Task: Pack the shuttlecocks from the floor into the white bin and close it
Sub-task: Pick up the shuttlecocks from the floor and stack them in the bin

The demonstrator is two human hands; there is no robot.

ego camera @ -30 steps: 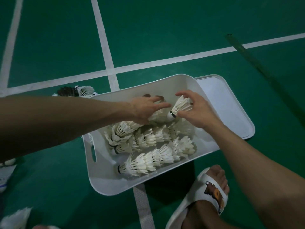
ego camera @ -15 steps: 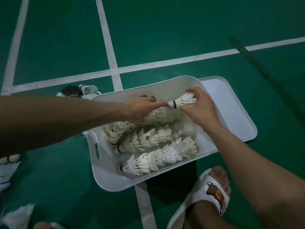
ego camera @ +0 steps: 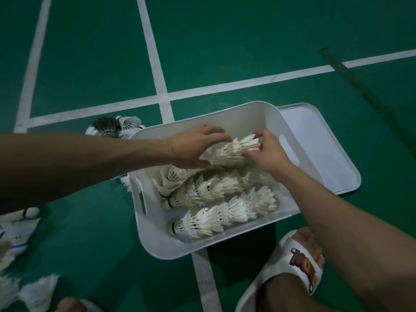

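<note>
The bin [ego camera: 157, 246] sits on the floor [ego camera: 225, 41], lid [ego camera: 326, 154] beside it. At its far wall lies a stack [ego camera: 234, 149] of shuttlecocks. The left hand [ego camera: 195, 147] rests straight-fingered over it and the right hand [ego camera: 265, 152] pinches its feathers. Lower it level, parallel to the rows [ego camera: 225, 212] — no crushing.
</note>
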